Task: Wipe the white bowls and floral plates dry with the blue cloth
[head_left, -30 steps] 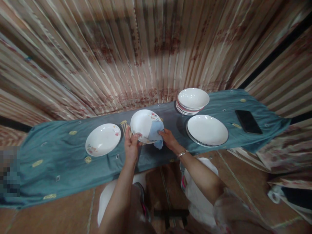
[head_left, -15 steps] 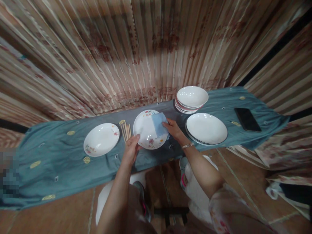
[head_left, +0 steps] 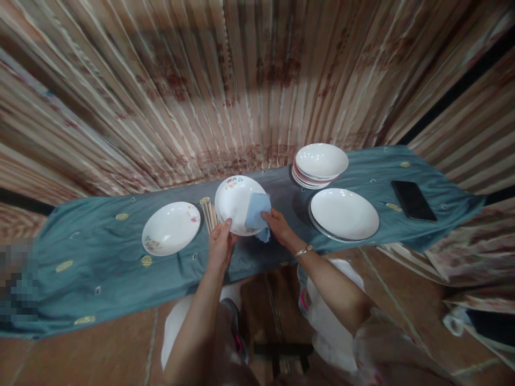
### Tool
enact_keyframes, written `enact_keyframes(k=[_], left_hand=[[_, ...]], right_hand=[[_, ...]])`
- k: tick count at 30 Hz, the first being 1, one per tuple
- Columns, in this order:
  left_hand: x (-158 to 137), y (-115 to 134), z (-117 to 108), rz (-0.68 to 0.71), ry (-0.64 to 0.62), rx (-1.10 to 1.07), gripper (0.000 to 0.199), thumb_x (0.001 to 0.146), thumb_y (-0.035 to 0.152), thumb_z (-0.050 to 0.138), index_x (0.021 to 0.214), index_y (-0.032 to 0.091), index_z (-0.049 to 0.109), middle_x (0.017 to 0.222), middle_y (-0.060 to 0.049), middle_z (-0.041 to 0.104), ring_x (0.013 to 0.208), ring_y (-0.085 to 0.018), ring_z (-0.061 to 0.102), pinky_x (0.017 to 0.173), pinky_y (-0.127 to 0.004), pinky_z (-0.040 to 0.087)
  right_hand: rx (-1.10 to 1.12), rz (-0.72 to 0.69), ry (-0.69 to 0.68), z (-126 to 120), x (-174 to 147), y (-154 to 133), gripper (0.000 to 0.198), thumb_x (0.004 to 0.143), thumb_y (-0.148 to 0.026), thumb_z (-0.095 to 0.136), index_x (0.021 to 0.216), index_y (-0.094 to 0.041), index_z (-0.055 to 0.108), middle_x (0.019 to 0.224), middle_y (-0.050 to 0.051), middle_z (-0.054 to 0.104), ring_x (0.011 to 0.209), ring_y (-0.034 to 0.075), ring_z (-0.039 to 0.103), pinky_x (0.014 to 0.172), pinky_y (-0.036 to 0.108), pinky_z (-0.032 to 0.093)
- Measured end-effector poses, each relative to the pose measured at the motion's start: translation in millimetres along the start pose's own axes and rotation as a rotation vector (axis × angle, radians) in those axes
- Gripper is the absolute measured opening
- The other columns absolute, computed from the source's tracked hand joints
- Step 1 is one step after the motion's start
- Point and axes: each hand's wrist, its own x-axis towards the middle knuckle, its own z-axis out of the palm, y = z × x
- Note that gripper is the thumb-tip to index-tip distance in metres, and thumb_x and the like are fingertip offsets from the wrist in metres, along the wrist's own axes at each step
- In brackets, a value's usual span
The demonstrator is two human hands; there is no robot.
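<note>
A white plate with a flowered rim (head_left: 233,198) is held up over the middle of the table. My left hand (head_left: 221,241) grips its lower left edge, thumb on top and fingers beneath. In my right hand (head_left: 277,224) is a blue cloth (head_left: 258,210), pressed against the plate's right side and wrapped over its edge. The fingers behind the cloth are hidden. Just left of the held plate lies a bundle of wooden chopsticks (head_left: 210,213), and farther left rests another flowered white plate (head_left: 171,228).
A green tablecloth (head_left: 116,268) covers the long table. At the right stand a stack of bowls (head_left: 321,162) and a stack of white plates (head_left: 345,213). A black phone (head_left: 413,200) lies near the right end. Pleated curtains (head_left: 249,80) hang behind.
The held plate has tilted and shifted slightly left and up. My right hand and the cloth have moved down and left along its right edge.
</note>
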Motion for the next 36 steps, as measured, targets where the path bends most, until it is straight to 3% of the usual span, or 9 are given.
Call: enact_keyframes(k=[4, 7, 11, 14, 20, 26, 29, 32, 36], left_hand=[[4.9, -2.2, 0.3, 0.044, 0.056, -0.041, 0.043, 0.057, 0.05, 0.085, 0.086, 0.02, 0.072, 0.093, -0.008, 0.076, 0.087, -0.024, 0.071, 0.07, -0.032, 0.057], [8.2, -1.4, 0.2, 0.09, 0.107, -0.057, 0.05, 0.051, 0.049, 0.087, 0.088, 0.018, 0.072, 0.095, -0.007, 0.076, 0.082, -0.019, 0.07, 0.065, -0.026, 0.054], [8.1, 0.6, -0.4, 0.127, 0.142, 0.002, 0.051, 0.051, 0.048, 0.087, 0.088, 0.017, 0.071, 0.088, -0.005, 0.075, 0.072, -0.015, 0.068, 0.06, -0.022, 0.051], [4.1, 1.0, 1.2, 0.137, 0.113, 0.034, 0.049, 0.051, 0.047, 0.087, 0.088, 0.017, 0.072, 0.087, -0.004, 0.076, 0.071, -0.014, 0.068, 0.062, -0.022, 0.051], [-3.4, -2.3, 8.0, 0.079, 0.043, 0.141, 0.048, 0.054, 0.049, 0.085, 0.087, 0.016, 0.072, 0.077, -0.004, 0.074, 0.064, -0.015, 0.067, 0.055, -0.022, 0.05], [-4.1, -6.7, 13.2, 0.035, -0.019, 0.123, 0.058, 0.051, 0.053, 0.086, 0.092, 0.015, 0.07, 0.078, -0.005, 0.073, 0.064, -0.016, 0.067, 0.056, -0.023, 0.052], [-6.1, -7.8, 13.0, 0.035, -0.031, 0.117, 0.07, 0.053, 0.051, 0.086, 0.111, 0.016, 0.068, 0.079, -0.003, 0.072, 0.062, -0.015, 0.065, 0.056, -0.023, 0.053], [-10.0, -8.8, 13.0, 0.034, -0.037, 0.124, 0.089, 0.059, 0.044, 0.084, 0.139, 0.024, 0.051, 0.079, 0.001, 0.071, 0.061, -0.013, 0.063, 0.055, -0.022, 0.054], [-13.9, -11.5, 15.7, 0.007, -0.082, 0.125, 0.1, 0.064, 0.041, 0.083, 0.15, 0.026, 0.036, 0.089, -0.002, 0.072, 0.066, -0.015, 0.065, 0.057, -0.024, 0.055]], right_hand=[[-0.051, 0.023, -0.121, 4.3, -19.4, 9.0, 0.041, 0.068, -0.055, 0.07, 0.082, -0.017, 0.062, 0.07, 0.0, 0.067, 0.067, 0.015, 0.06, 0.064, 0.028, 0.048], [-0.269, -0.005, -0.153, -5.3, -26.4, 5.9, 0.032, 0.075, -0.048, 0.062, 0.083, -0.017, 0.064, 0.071, 0.0, 0.066, 0.066, 0.015, 0.059, 0.061, 0.026, 0.046], [-0.702, -0.16, 0.036, -25.4, -22.6, -9.1, 0.021, 0.081, -0.033, 0.057, 0.094, -0.018, 0.066, 0.082, 0.005, 0.07, 0.077, 0.019, 0.063, 0.071, 0.029, 0.048], [-0.867, -0.31, 0.178, -33.0, -15.8, -19.1, 0.033, 0.084, -0.028, 0.055, 0.115, -0.018, 0.062, 0.108, 0.012, 0.071, 0.099, 0.025, 0.066, 0.09, 0.036, 0.048], [-0.756, -0.511, 0.106, -16.2, -6.8, -21.5, 0.068, 0.08, -0.042, 0.067, 0.139, -0.016, 0.046, 0.138, 0.017, 0.057, 0.127, 0.03, 0.053, 0.11, 0.046, 0.04], [-0.72, -0.505, -0.066, 5.8, 2.8, -3.2, 0.055, 0.095, -0.041, 0.046, 0.144, -0.016, 0.044, 0.15, 0.015, 0.045, 0.142, 0.027, 0.038, 0.12, 0.046, 0.026], [-0.752, -0.5, -0.058, 7.8, 12.4, 3.2, 0.053, 0.096, -0.035, 0.041, 0.144, -0.013, 0.045, 0.151, 0.017, 0.043, 0.144, 0.027, 0.034, 0.122, 0.046, 0.02], [-0.734, -0.509, -0.08, 7.8, 20.0, 2.3, 0.054, 0.095, -0.035, 0.042, 0.145, -0.015, 0.045, 0.153, 0.014, 0.042, 0.145, 0.025, 0.033, 0.123, 0.045, 0.018], [-0.654, -0.524, -0.125, 11.8, 22.1, -4.2, 0.055, 0.096, -0.036, 0.041, 0.147, -0.019, 0.042, 0.157, 0.009, 0.037, 0.147, 0.019, 0.03, 0.124, 0.04, 0.017]])
